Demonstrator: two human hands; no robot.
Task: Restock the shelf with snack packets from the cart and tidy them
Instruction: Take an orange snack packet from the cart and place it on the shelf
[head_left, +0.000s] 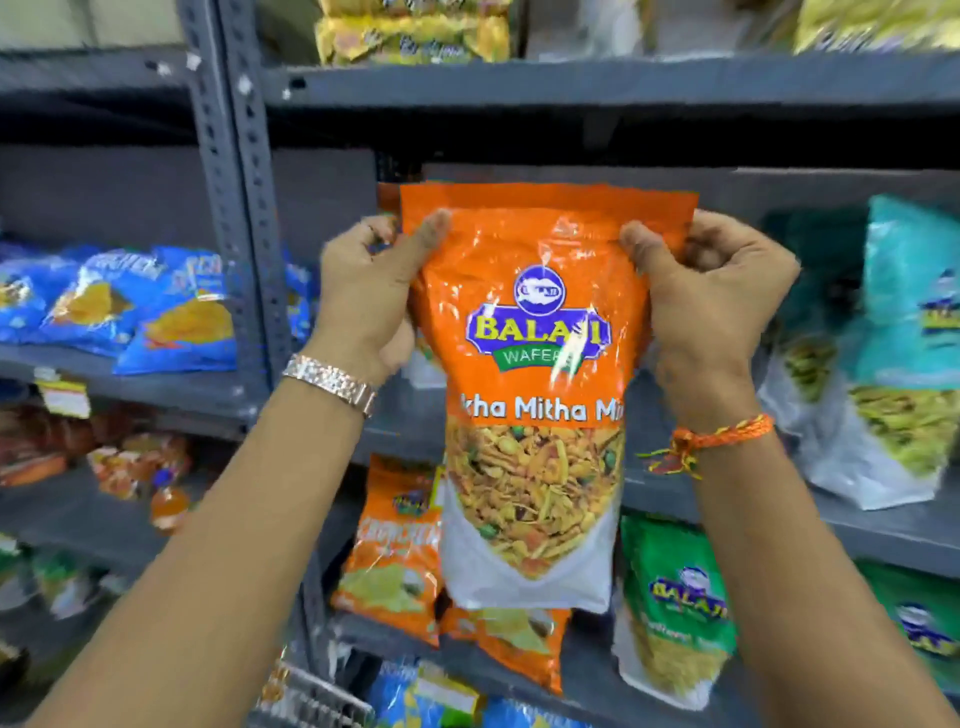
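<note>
Fingers on both hands were pinched onto the top corners of an orange Balaji Wafers mix packet (535, 364), thumbs in front and the rest curled round behind. Left hand (363, 291) had the upper left edge, right hand (711, 301) the upper right, so the packet hung upright in the air right in front of the grey metal shelf (571, 83), not resting on any shelf board. Left wrist had a metal watch (332, 382), right wrist an orange thread bracelet (722, 436). Behind it, more orange packets (395, 551) sat on the lower shelf, a green Balaji packet (675, 608) just right of them, teal packets (904, 332) further right, and blue packets (156, 312) lying in the left bay. Everything was a bit blurry at the edges.
</note>
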